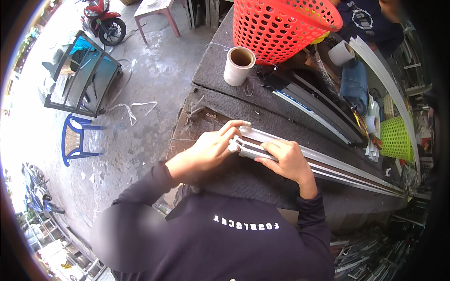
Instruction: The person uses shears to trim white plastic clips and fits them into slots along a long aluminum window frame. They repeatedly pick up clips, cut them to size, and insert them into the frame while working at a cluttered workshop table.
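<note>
Long silver-white aluminium profiles (328, 162) run across the dark carpeted bench, from in front of me toward the far right. My left hand (211, 149) is closed around their near end, its fingertips and thumb pinching the open channel ends. Just right of it, my right hand (287, 159) grips the nearer profile (251, 152) from above, thumb on the near side and fingers over the top. Whether a small part sits between the left fingertips cannot be made out.
On the carpeted bench (220, 100) stand a white roll (234, 75) and a red perforated basket (281, 33). Dark and white profiles (318, 112) lie beyond. A green basket (396, 136) is at right, another person (370, 21) far right. A blue chair (77, 140) stands left.
</note>
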`<state>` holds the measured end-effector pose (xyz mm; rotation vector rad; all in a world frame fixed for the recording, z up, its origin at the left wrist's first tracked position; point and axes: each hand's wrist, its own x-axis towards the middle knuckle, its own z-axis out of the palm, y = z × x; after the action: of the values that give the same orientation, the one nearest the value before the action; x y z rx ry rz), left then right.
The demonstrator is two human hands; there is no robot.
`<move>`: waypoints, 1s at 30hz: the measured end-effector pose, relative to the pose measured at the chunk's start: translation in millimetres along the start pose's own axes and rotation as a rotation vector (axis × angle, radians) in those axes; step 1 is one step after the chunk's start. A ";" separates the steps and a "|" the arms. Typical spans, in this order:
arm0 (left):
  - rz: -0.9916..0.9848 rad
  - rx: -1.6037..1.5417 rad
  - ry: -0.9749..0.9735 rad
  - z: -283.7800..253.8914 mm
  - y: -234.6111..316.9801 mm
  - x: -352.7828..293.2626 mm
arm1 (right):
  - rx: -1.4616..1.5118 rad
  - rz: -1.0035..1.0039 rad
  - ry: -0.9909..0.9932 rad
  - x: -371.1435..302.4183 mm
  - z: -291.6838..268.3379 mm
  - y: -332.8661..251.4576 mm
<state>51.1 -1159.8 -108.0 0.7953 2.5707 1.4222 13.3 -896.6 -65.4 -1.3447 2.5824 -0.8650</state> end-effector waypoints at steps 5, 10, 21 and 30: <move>-0.082 -0.004 0.116 14.4 13.9 -10.0 | 0.002 -0.003 0.018 1.0 0.1 -2.6; 0.042 0.335 0.008 -11.9 11.1 1.0 | -0.026 0.085 0.014 0.5 -1.5 -10.4; -0.007 -1.047 -0.143 14.8 4.0 58.4 | -0.076 0.143 0.170 -6.0 15.2 -23.2; 0.100 -0.857 -0.109 23.4 6.5 67.5 | -0.058 0.125 0.203 -8.2 19.2 -23.7</move>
<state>3.4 -1106.4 -105.0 0.7995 1.5756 2.1594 41.9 -909.2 -70.2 -1.1482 2.8298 -0.9575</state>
